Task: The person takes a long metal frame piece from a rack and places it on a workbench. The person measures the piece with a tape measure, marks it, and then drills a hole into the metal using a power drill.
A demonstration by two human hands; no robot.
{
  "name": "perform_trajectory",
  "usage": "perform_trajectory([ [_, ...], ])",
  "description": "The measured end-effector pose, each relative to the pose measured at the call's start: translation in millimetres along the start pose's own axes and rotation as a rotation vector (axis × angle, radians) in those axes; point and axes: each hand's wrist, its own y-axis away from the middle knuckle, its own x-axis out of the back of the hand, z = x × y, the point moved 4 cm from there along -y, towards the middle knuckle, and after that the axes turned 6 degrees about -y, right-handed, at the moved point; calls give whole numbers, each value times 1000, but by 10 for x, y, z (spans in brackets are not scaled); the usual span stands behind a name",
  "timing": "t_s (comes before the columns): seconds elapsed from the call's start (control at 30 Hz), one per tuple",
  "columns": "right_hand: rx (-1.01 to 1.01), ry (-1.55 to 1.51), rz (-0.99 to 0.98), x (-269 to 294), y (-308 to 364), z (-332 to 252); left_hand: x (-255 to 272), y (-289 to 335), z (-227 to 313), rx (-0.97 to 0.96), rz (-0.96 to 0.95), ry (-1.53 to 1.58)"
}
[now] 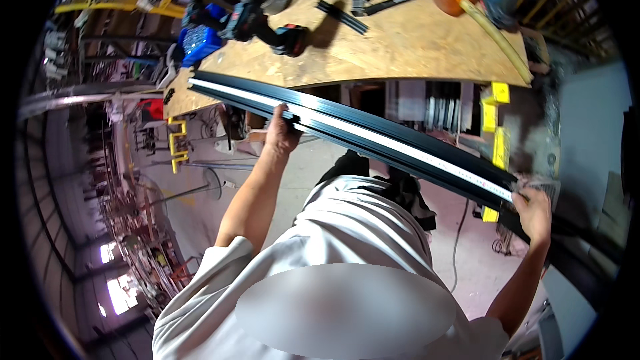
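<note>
- We judge the chief hazard to be tipping: the black profile (400, 135) is long and is held at two places only, so a slack right hand (533, 212) could let that end drop toward the floor (480, 260).
- The far left end overhangs the left hand (283, 135) and overlaps the corner of the workbench (413, 53) in this view; we cannot tell whether they touch. If they do, a careless swing could scrape the finish.
- A wider swing over the bench top might strike the cordless drill (243, 21) or the blue bin (200, 45).
- The white strip (400, 148) runs lengthwise along the profile; were it loose, uneven thumb pressure could shift it.
- We see the left hand clasping the profile left of its middle, thumb uppermost; its other fingers are mostly hidden beneath.
- We see the right hand pinching the profile's right end, thumb beside the strip's end; whether it presses the strip too, we cannot tell.
- The profile thus spans both hands, slanting before the bench's front edge, its left end farther from the body than its right.
</note>
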Motion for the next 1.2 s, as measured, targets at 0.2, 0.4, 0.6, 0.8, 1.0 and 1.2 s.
perform_trajectory([
  [0.2, -42, -93, -5, -123, -50, 133, -14, 61, -22, 26, 18, 28],
  [0.4, 127, -100, 71, -237, -54, 402, 106, 11, 43, 40, -12, 54],
  [0.6, 61, 40, -2, -28, 12, -57, 596, -30, 182, 30, 108, -16],
  [0.8, 122, 116, 49, -262, 32, -1108, 497, 796, 412, -727, 220, -1000],
  [1.0, 73, 165, 14, -1110, -228, -2584, -181, 1004, 654, -1429, -464, -1553],
  [1.2, 119, 220, 63, -1533, -348, -3025, -306, 709, 611, -1557, -741, -1527],
])
